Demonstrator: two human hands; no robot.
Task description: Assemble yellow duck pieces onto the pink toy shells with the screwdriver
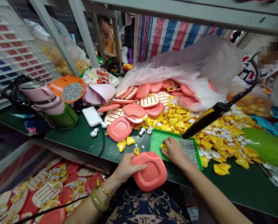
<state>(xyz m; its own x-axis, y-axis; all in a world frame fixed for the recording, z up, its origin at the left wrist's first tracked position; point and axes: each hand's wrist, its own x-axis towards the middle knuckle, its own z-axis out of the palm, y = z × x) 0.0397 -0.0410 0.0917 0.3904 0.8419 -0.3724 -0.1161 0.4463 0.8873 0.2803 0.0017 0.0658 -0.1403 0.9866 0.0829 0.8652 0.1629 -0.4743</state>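
Note:
My left hand (127,168) grips a coral-pink rounded plastic shell (150,175) by its left edge, thumb on its face. A small yellow ring-shaped tab (136,151) sticks up at the shell's top left. My right hand (173,151) is over the green perforated tray (156,137), fingers closed around a yellow plastic piece (163,147) that is mostly hidden. Small silver screws (187,151) fill the tray's right side. Above that side hangs a black electric screwdriver (206,119), its tip close to the tray. Two yellow pieces (126,142) lie left of the tray.
Behind the tray are heaps of yellow parts (176,118), white eye pieces and coral shells (134,110). An orange bowl (52,84) of screws and a pink tumbler (39,96) stand left. Assembled toys (59,186) fill a bag below. Other people (113,42) sit beyond.

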